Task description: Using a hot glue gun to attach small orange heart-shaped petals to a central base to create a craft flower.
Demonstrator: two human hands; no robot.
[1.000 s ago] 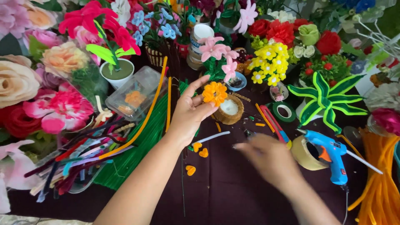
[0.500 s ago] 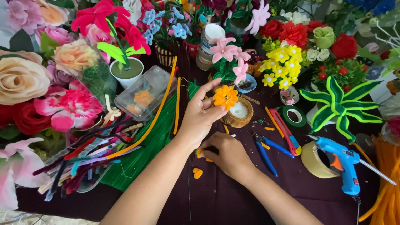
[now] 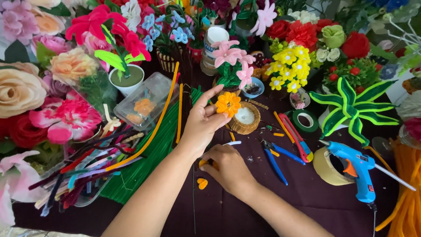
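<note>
Far to the left, big cloth flowers (image 3: 26, 87) are piled up, and a heap of fuzzy craft sticks (image 3: 83, 171) is spread on the dark table (image 3: 272, 210). A clear plastic box (image 3: 147, 103) is set just behind a long orange stick (image 3: 151, 131).

Near the middle, the left hand (image 3: 199, 127) is raised above the table. A small orange flower (image 3: 228, 104) is pinched between its thumb and first fingers, and the other fingers are curled loosely. The flower is held up at the fingertips, to the right of the palm, with its face turned up toward the camera. A thin dark stem seems to run down from it toward the person, though it is hard to tell. A little woven basket (image 3: 244, 118) is seen just behind the flower.

Lower down, the right hand (image 3: 228, 169) is laid on the table, just below the left one. Its fingers are bent and pressed onto a small orange piece (image 3: 204, 163). Another orange petal (image 3: 201, 183) lies just beside it, untouched. The left hand is nearer to the flower; the right hand is nearer to the loose petals.

Farther right, blue pliers (image 3: 276, 160), a roll of tape (image 3: 326, 169) and a blue glue gun (image 3: 355, 169) are laid out.
</note>
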